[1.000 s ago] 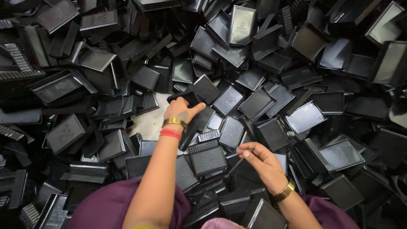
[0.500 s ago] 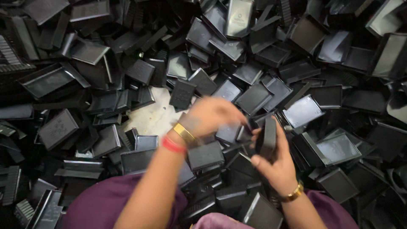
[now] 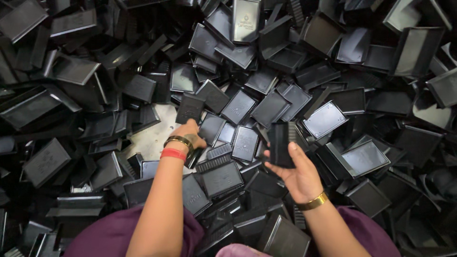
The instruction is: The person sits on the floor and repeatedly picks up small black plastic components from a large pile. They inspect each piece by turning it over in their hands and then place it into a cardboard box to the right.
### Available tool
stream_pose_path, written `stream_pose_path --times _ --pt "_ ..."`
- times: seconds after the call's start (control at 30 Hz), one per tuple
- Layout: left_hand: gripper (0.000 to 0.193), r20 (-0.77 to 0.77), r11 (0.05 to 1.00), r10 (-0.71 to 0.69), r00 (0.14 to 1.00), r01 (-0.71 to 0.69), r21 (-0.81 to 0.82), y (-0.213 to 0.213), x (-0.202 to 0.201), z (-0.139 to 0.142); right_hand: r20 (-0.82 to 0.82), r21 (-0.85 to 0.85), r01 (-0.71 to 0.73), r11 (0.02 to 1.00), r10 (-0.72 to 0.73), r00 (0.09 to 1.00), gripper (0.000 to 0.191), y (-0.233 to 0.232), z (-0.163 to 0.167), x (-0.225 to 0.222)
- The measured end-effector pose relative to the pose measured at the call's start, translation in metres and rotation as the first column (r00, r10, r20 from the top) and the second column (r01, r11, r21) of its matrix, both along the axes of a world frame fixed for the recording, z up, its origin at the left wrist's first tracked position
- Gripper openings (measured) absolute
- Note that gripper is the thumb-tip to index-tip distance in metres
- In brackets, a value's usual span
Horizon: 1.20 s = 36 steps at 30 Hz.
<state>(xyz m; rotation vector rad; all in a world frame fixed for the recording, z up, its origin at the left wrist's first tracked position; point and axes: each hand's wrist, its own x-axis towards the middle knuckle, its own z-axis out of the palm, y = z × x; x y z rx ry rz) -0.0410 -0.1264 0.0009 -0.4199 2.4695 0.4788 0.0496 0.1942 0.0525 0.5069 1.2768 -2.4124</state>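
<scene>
Head view: your right hand (image 3: 297,173) has its fingers clamped on a black plastic case (image 3: 281,144), held upright, long axis pointing away from you. Your left hand (image 3: 188,135) is lower in the pile, fingers closed on another black tray (image 3: 190,108) just ahead of them, beside the bare floor patch (image 3: 154,138).
</scene>
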Motion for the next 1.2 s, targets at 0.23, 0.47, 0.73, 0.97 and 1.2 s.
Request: stream_pose_path --times 0.23,0.47,0.73,0.97,1.2 --pt "0.075 -0.385 0.666 0.243 0.891 0.135 0.733 0.066 0.028 0.076 -0.084 -0.035 0.001 0.999 -0.004 0.996 0.048 -0.007 -0.004 0.007" --pt "0.093 -0.081 0.44 0.289 0.954 -0.058 0.896 0.123 0.043 0.08 -0.399 0.357 0.004 0.934 0.149 0.905 0.053 -0.004 -0.005 0.014" --pt "0.094 0.009 0.181 0.282 0.959 -0.062 0.982 0.117 0.043 0.072 -0.304 0.19 0.088 0.978 -0.027 0.952 0.053 -0.006 -0.009 0.012" --pt "0.083 0.124 0.074 0.484 0.866 -0.182 0.981 0.126 0.045 0.067 -0.438 0.718 0.017 0.696 0.433 0.787 0.077 0.001 0.007 0.017" --pt "0.05 -0.295 0.524 0.041 0.955 0.231 0.82 0.107 0.035 0.057 -0.269 0.505 -0.109 0.856 0.276 0.923 0.065 0.014 0.004 0.01"
